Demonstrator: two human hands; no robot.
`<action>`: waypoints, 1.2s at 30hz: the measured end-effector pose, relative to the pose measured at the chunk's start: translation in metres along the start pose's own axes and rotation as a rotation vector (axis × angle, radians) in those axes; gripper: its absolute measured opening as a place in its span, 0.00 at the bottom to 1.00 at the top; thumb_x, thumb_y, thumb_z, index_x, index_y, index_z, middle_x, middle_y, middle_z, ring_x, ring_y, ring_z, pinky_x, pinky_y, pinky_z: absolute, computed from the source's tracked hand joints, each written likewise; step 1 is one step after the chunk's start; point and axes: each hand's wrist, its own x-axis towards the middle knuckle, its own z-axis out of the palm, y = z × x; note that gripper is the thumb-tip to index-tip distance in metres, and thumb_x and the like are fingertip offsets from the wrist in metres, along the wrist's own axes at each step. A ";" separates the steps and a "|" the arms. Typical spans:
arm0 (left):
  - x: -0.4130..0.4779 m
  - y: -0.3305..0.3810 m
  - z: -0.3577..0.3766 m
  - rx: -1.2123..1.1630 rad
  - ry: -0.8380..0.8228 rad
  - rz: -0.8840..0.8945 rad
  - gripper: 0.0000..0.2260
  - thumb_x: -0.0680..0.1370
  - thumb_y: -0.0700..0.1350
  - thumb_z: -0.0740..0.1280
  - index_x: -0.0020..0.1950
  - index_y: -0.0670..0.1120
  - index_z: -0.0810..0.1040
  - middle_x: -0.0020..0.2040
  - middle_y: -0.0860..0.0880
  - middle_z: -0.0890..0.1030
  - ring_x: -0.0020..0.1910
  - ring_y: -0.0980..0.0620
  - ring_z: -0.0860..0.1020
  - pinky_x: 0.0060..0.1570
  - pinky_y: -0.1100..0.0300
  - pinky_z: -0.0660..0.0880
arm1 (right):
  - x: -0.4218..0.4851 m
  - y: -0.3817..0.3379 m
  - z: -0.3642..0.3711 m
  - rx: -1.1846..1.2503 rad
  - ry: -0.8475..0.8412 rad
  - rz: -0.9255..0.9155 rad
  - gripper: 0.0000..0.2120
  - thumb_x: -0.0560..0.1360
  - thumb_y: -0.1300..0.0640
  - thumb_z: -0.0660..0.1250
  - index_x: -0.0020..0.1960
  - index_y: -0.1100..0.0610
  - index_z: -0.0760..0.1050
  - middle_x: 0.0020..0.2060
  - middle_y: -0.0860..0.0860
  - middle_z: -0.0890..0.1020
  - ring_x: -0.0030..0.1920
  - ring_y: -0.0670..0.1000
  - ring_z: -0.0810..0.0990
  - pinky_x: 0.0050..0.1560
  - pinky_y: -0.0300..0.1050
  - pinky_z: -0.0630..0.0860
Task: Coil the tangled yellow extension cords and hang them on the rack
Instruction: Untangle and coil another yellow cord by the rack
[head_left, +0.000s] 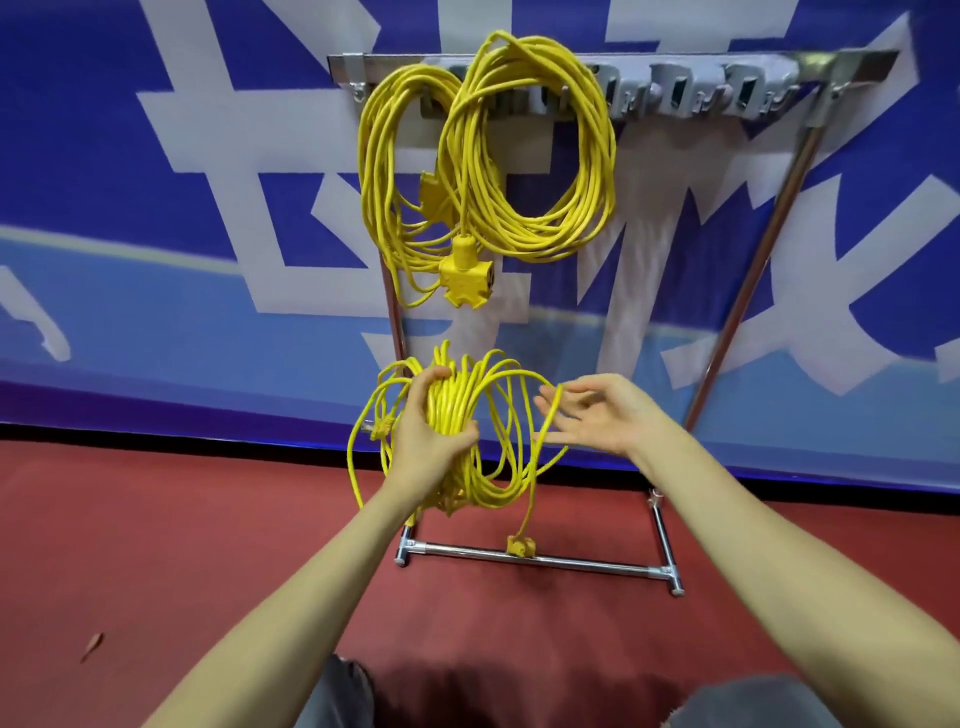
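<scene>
Coiling cord 3; 2 coiled yellow cords (587, 156) already hung at the left end of the chromed steel rack's (675, 58) top rail. Clenched in the left hand (423, 441): gathered loops of a loose yellow extension cord (452, 410), yellow plug end (519, 545) dangling by the base bar. Across the splayed, ungripping right hand (597, 415), 1 strand. Next, likely: wind in that tail, then lift to a free hook.

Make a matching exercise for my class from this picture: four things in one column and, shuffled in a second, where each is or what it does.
1. left hand
2. right hand
3. finished coils
4. socket end

A. dangles by the rack's bottom bar
B. grips the loose cord bundle
C. hang on the rack's top rail
D. open, one strand across its fingers

Pairs: 1-B, 2-D, 3-C, 4-A
</scene>
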 end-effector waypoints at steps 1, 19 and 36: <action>-0.001 0.001 0.003 -0.028 0.029 -0.012 0.26 0.66 0.38 0.73 0.59 0.55 0.71 0.55 0.49 0.78 0.49 0.49 0.80 0.51 0.59 0.77 | 0.002 0.005 0.008 -0.036 -0.003 -0.010 0.05 0.73 0.66 0.60 0.46 0.61 0.73 0.46 0.55 0.81 0.49 0.55 0.80 0.60 0.70 0.65; 0.021 0.014 0.006 -0.076 0.020 0.134 0.29 0.67 0.37 0.77 0.64 0.49 0.71 0.61 0.53 0.75 0.63 0.52 0.74 0.66 0.57 0.69 | -0.025 -0.034 0.084 0.213 0.065 -0.217 0.04 0.80 0.70 0.53 0.49 0.67 0.67 0.50 0.63 0.67 0.64 0.61 0.73 0.65 0.59 0.67; -0.007 0.023 0.018 -0.666 -0.190 -0.269 0.29 0.62 0.38 0.78 0.60 0.51 0.72 0.48 0.41 0.81 0.38 0.48 0.81 0.38 0.56 0.79 | -0.010 -0.016 0.098 0.408 0.244 -0.252 0.13 0.81 0.63 0.56 0.64 0.67 0.65 0.48 0.60 0.66 0.60 0.59 0.70 0.66 0.57 0.69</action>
